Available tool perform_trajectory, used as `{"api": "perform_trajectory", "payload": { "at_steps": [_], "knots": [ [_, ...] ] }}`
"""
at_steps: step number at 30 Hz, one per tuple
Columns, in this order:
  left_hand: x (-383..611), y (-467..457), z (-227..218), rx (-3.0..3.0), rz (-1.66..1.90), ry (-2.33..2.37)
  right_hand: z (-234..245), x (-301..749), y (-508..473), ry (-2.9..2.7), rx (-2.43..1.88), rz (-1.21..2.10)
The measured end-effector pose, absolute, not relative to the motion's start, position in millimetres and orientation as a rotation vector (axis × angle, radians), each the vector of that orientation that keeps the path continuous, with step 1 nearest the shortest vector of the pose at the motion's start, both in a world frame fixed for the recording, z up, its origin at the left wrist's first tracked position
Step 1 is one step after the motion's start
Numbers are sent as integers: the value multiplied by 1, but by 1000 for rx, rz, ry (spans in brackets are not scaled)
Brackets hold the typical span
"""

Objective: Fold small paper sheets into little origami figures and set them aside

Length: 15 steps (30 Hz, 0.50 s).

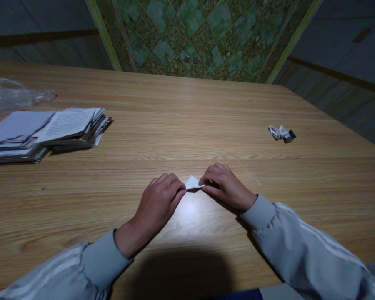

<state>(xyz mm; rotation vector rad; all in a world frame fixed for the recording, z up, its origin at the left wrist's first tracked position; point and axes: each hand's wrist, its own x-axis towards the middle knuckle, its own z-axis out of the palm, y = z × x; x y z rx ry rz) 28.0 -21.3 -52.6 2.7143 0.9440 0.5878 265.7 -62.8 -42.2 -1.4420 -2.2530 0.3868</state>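
Note:
A small folded piece of printed paper (193, 182) is stretched between my two hands, just above or on the wooden table (187, 125). My left hand (162, 198) pinches its left corner between thumb and fingers. At the opposite end, my right hand (226, 186) grips the paper the same way, fingers curled over it. White lines of print show on the paper's upper face. The fingertips of both hands hide its two ends.
Two stacks of paper, one nearer (15, 129) and one beside it (71, 127), lie at the left. Behind them is crumpled clear plastic (15, 96). Small folded paper pieces (281, 133) rest at the right. A patterned green wall (187, 37) stands beyond the table.

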Motion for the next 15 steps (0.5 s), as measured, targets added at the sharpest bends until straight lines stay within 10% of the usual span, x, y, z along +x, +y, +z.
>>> {"api": "perform_trajectory", "payload": {
  "at_steps": [15],
  "knots": [
    [33, -18, -50, 2686, 561, 1021, -42, 261, -60, -2101, -1546, 444]
  ]
}}
